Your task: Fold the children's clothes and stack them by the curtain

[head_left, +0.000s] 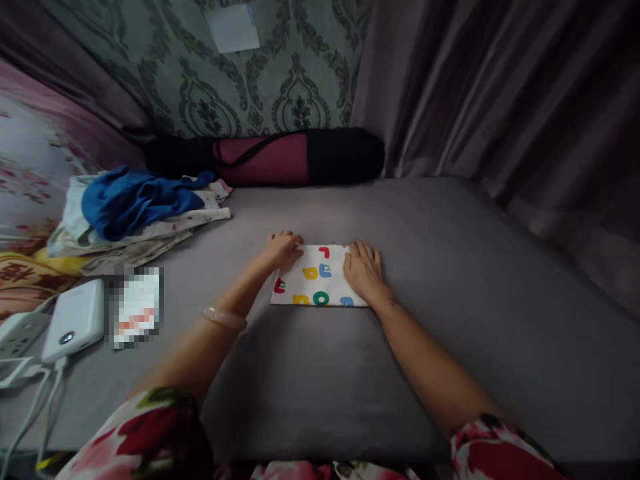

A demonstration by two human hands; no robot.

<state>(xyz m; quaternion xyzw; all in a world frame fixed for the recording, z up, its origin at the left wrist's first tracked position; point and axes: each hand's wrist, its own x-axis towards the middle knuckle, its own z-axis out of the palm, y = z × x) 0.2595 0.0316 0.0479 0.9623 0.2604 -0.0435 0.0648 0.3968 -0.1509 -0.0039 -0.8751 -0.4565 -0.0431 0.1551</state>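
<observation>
Floral sleeves [143, 430] nearest the camera in the head view, cut off by the bottom edge. Folded white cloth [315, 283] is laid flat on the grey sheet [435, 267], mid-frame, between the hands. Left hand [284, 251] is set on its far left corner, fingers bent; whether fabric is pinched can't be told, fingertips too small and blurred. Right hand [364, 268] is spread flat over its right side, fingers only slightly apart, so part of the print and the right edge are covered. Pale bangle [225, 319] is worn on the left forearm. White box with a round display [77, 317] is placed at left, readout not legible, no brand made out; cable plugged in. Socket strip [23, 333] and cables [50, 407] are cropped by the frame. Small item beside the box [137, 307] is pixelated, its text unreadable. Clothes pile [140, 203] is heaped behind, lower layers hidden under blue fabric. Cloth print: rounded letter-like shapes in red, yellow, blue, green; one green "O" can be read. Character on the yellow-and-red cushion [30, 283] is too distorted to be read.
</observation>
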